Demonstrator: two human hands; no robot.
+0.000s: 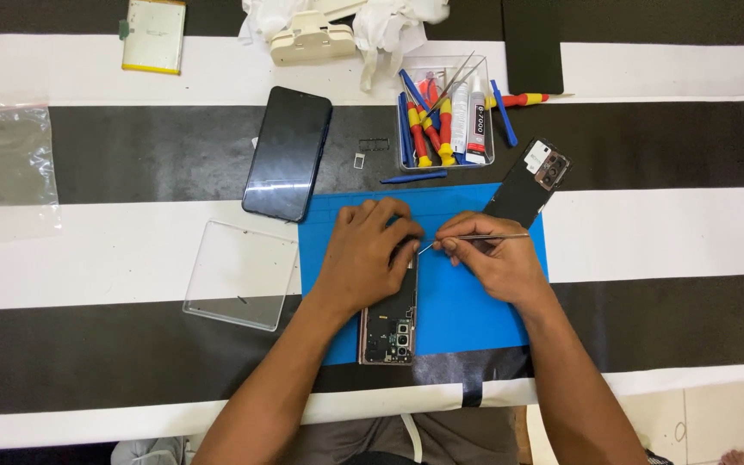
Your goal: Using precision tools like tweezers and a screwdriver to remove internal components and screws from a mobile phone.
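An opened phone body (391,325) with its insides and camera lenses exposed lies upright on a blue work mat (467,301). My left hand (368,254) presses down on its upper half and covers it. My right hand (492,258) pinches thin metal tweezers (475,238) whose tip points left at the phone's top edge, just beside my left fingers. A black back cover (529,182) with a camera cutout rests tilted at the mat's upper right corner.
A black screen panel (288,152) lies left of the mat, a clear plastic lid (243,274) below it. A clear tray (445,116) holds red-yellow screwdrivers, blue pry tools and a glue tube. A battery (154,34), a plastic bag (6,159), a small SIM tray (360,159).
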